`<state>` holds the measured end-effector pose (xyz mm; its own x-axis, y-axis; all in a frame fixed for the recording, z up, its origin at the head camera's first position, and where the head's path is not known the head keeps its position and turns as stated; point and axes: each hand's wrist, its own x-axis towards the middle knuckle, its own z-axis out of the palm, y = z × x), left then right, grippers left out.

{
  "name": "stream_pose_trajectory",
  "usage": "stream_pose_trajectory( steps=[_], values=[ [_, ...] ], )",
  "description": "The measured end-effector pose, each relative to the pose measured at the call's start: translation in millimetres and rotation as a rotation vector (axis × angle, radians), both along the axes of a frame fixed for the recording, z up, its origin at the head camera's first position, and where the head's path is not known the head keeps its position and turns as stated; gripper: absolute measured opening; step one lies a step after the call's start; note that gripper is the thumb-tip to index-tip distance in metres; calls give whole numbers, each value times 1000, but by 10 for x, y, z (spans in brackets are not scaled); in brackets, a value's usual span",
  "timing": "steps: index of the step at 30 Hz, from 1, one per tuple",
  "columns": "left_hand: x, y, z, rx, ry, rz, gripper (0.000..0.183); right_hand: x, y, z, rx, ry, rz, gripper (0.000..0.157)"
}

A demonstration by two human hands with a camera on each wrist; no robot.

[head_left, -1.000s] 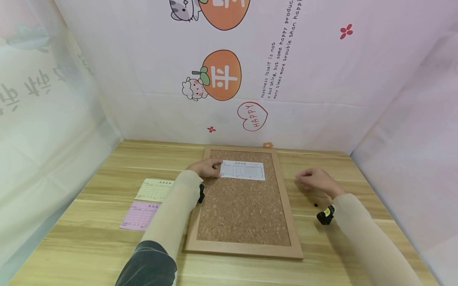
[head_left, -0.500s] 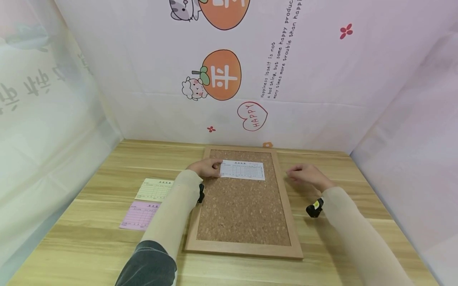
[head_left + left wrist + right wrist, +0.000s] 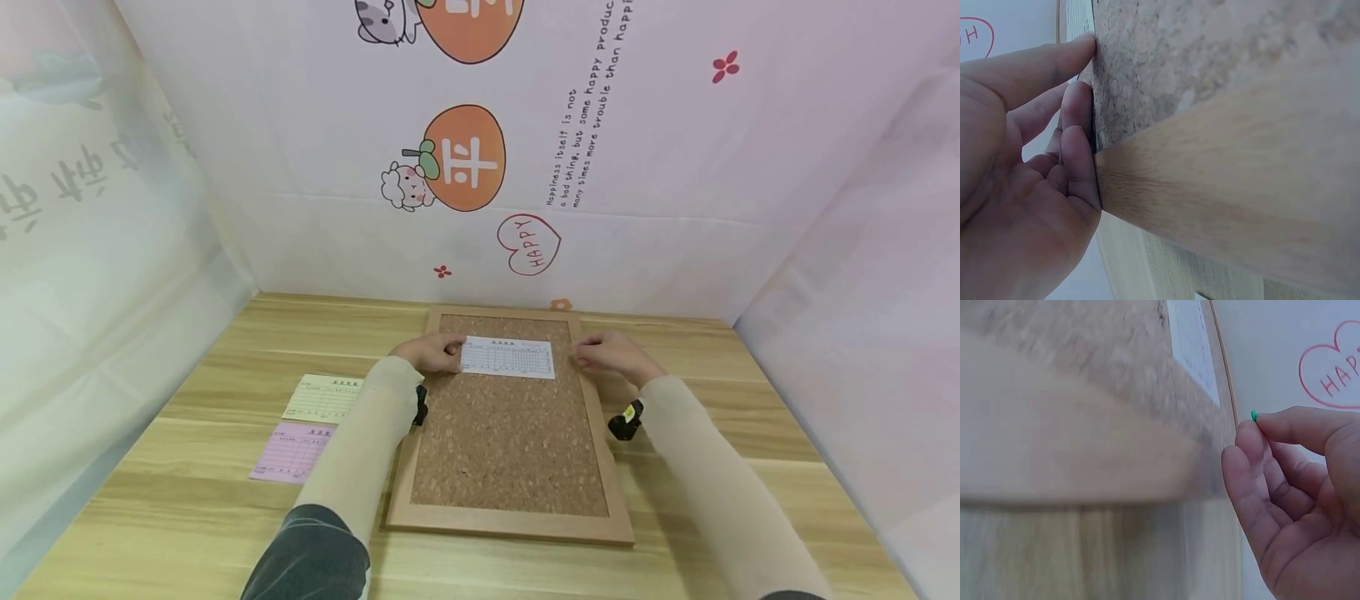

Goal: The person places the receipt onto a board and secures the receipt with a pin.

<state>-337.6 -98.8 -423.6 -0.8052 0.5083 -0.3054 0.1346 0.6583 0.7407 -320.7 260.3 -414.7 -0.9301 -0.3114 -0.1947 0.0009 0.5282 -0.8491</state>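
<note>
A white printed slip (image 3: 507,358) lies across the upper part of a wood-framed cork board (image 3: 512,522). At the slip's left end rests my left hand (image 3: 429,352); its thumb (image 3: 1075,55) presses there while the other fingertips touch the board. My right hand (image 3: 617,354) is over the board's right frame, close to the slip's right end. Between its thumb and forefinger it pinches a small green-headed thumbtack (image 3: 1254,415), mostly hidden by the fingertips.
On the wooden table (image 3: 172,467), left of the board, lie a yellow slip (image 3: 318,396) and a pink slip (image 3: 288,450), both partly covered by the left sleeve. A printed white cloth wall (image 3: 645,267) rises behind the table.
My right hand has moved left from over the table to the board's right frame, near the slip. The left hand and the white slip have stayed in place.
</note>
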Motion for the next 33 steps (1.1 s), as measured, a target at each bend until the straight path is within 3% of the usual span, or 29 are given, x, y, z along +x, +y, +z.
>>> stream_pose_trajectory(
  steps=[9,15,26,33],
  values=[
    [61,7,102,-4,1,3,68,-106,-306,41,-21,-21,-4,41],
    [67,15,89,-41,48,13,67,-196,-453,16,-27,-28,2,39],
    [108,26,97,-52,54,22,68,-266,-632,-43,-100,-61,-63,35],
    [72,13,66,-41,39,18,70,-318,-758,-99,-160,-91,-128,31]
  ],
)
